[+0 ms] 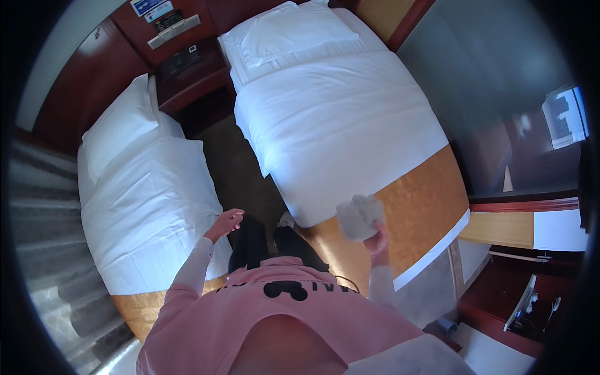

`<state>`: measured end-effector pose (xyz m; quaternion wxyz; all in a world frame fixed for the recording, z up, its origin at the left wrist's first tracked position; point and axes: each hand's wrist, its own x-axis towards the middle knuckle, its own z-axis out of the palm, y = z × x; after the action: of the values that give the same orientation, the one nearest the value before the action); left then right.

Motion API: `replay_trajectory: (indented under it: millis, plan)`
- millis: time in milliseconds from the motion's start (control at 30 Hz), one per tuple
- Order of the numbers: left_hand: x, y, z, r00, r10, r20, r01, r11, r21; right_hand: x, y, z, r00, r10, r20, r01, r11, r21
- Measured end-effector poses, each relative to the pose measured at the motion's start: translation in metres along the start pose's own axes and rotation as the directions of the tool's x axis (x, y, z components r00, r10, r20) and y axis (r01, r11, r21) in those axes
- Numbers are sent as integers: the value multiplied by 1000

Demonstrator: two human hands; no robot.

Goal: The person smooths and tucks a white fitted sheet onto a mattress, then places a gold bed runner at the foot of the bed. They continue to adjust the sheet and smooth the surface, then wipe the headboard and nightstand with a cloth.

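Note:
My right hand [378, 240] holds a bunched, greyish-white cloth [360, 218] over the foot of the larger bed, above its gold bed runner [417, 201]. Nothing shows in my left hand [228, 222], which hangs with curled fingers beside the smaller bed's white duvet [152, 211]; whether its fingers are fully closed is not plain. On the larger bed a white duvet [337, 122] lies spread below white pillows [300, 30]. A white pillow [124, 122] rests at the head of the smaller bed.
A dark red wooden nightstand [192, 77] stands between the beds, with a narrow dark floor strip [229, 154] before it. Grey curtains [42, 220] hang at left. A glass panel [478, 84] borders the larger bed; a dark red desk [497, 300] stands at lower right.

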<state>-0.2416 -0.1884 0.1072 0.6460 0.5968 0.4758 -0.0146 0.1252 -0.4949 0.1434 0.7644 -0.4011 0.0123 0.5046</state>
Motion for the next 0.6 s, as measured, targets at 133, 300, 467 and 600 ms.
replay_trajectory:
  millis: [133, 300, 467, 600]
  plan:
    - [32, -2, -35, 983, -184, 28, 181, 981, 74, 22, -34, 71, 929, -328, 172, 270, 917, 294]
    - [125, 38, -105, 988, -93, 126, 58, 963, 262, 109, -29, 139, 841, -504, 199, 442, 850, 286]
    - [297, 140, -149, 910, 413, 32, -370, 777, 509, 228, -11, 191, 975, -212, 72, 195, 963, 186]
    - [417, 205, -135, 752, 617, 231, -582, 459, 671, 357, 3, 222, 785, -110, -610, -27, 977, -212]
